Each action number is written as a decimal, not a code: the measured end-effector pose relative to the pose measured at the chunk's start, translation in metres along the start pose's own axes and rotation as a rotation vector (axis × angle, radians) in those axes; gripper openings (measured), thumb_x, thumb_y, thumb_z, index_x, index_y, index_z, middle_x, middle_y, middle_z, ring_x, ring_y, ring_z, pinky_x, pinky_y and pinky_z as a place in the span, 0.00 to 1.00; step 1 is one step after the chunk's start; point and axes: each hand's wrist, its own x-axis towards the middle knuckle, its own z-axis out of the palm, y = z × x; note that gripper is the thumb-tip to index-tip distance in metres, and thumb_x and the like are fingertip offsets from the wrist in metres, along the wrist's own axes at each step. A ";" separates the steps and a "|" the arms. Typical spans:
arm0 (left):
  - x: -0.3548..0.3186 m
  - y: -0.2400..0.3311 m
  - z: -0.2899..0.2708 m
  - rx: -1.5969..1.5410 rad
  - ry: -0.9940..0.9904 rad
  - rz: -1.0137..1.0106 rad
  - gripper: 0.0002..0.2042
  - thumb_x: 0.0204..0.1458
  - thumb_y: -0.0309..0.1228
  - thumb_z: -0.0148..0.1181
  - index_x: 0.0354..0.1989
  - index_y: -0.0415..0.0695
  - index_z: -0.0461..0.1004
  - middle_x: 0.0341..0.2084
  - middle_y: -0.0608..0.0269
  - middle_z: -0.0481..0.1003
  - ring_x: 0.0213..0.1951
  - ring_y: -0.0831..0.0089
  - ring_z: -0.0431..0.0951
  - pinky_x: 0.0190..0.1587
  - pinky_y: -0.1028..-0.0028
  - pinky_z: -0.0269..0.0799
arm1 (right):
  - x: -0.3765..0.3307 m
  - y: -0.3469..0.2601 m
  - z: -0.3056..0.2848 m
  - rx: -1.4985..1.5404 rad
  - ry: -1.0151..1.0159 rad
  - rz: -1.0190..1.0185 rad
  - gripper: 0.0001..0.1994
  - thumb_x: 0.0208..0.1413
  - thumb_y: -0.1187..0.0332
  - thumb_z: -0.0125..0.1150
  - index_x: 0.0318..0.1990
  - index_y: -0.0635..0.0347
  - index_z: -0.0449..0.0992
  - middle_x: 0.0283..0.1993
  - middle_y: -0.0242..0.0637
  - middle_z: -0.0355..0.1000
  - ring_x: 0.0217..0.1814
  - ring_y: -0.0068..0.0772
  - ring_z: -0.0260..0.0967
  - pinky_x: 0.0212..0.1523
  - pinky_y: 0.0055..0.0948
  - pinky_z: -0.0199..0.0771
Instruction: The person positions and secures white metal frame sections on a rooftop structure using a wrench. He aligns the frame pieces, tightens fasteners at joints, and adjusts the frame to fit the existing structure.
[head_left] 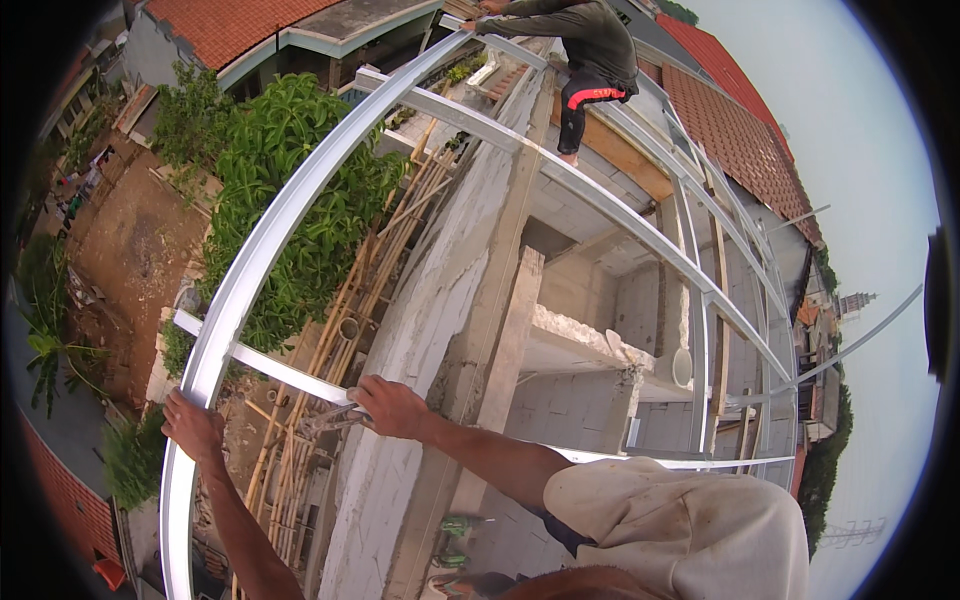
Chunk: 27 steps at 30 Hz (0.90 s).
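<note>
Head view, looking down from the top of an unfinished block wall (420, 330). All places below are given against that wall.

Left hand (193, 425): out past the wall's left face, over the drop. Fingers curled fully round the long curved light-steel rail (262, 245); firm grip, no gap showing. The rail runs from below the hand up and away to the far end of the wall.

Right hand (392, 407): just left of the wall's near top edge. Fingers closed down over a metal hand tool (330, 420), which looks like pliers or snips; the exact kind cannot be told. The tool lies at the joint where a short steel cross-piece (275, 368) runs between the rail and the wall.

Further steel members (640, 235) span to the right of the wall, over open rooms below.

Another person (590, 60) crouches at the wall's far end, one hand on the frame.

Bamboo scaffold poles (330, 350) lean against the wall's left face. Green shrubs (300, 190) and bare earth lie beyond them. Red tiled roofs (735, 130) lie beyond the wall on the right.
</note>
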 end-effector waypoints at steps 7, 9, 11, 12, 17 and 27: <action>-0.002 -0.004 0.004 0.027 -0.020 -0.003 0.30 0.43 0.30 0.69 0.57 0.44 0.66 0.49 0.59 0.72 0.57 0.58 0.75 0.56 0.52 0.71 | 0.001 -0.001 0.001 0.020 0.013 -0.023 0.27 0.52 0.60 0.75 0.56 0.57 0.71 0.51 0.42 0.64 0.54 0.44 0.71 0.43 0.40 0.86; -0.002 -0.002 0.003 0.021 -0.025 -0.005 0.31 0.43 0.31 0.69 0.58 0.44 0.66 0.50 0.59 0.72 0.58 0.58 0.75 0.56 0.52 0.71 | 0.000 0.003 0.005 0.011 0.008 -0.017 0.27 0.53 0.60 0.75 0.56 0.57 0.71 0.51 0.42 0.64 0.55 0.44 0.71 0.43 0.41 0.86; -0.002 -0.001 0.004 0.012 -0.014 -0.006 0.31 0.43 0.31 0.70 0.59 0.43 0.66 0.50 0.58 0.72 0.58 0.58 0.74 0.56 0.52 0.71 | 0.000 0.004 0.008 0.008 0.013 -0.017 0.27 0.53 0.60 0.75 0.56 0.57 0.71 0.51 0.42 0.64 0.55 0.45 0.71 0.44 0.41 0.86; -0.002 -0.003 0.007 0.010 0.007 -0.001 0.32 0.43 0.31 0.69 0.59 0.43 0.66 0.51 0.58 0.72 0.58 0.57 0.74 0.56 0.52 0.71 | 0.000 0.004 0.009 0.010 0.020 -0.020 0.27 0.53 0.59 0.75 0.56 0.57 0.71 0.51 0.42 0.64 0.55 0.45 0.71 0.44 0.41 0.86; 0.002 -0.006 0.007 0.021 -0.025 -0.005 0.32 0.43 0.29 0.68 0.61 0.42 0.66 0.53 0.57 0.73 0.59 0.56 0.74 0.57 0.52 0.71 | -0.001 0.003 0.012 0.010 -0.006 -0.009 0.27 0.53 0.59 0.74 0.57 0.57 0.71 0.52 0.43 0.64 0.57 0.46 0.71 0.46 0.42 0.85; 0.002 -0.007 0.005 -0.031 -0.024 -0.023 0.31 0.44 0.27 0.66 0.61 0.42 0.66 0.54 0.56 0.72 0.61 0.55 0.73 0.58 0.49 0.70 | 0.001 0.000 0.008 0.026 -0.027 -0.008 0.27 0.52 0.60 0.74 0.56 0.58 0.72 0.52 0.43 0.65 0.57 0.46 0.71 0.46 0.43 0.85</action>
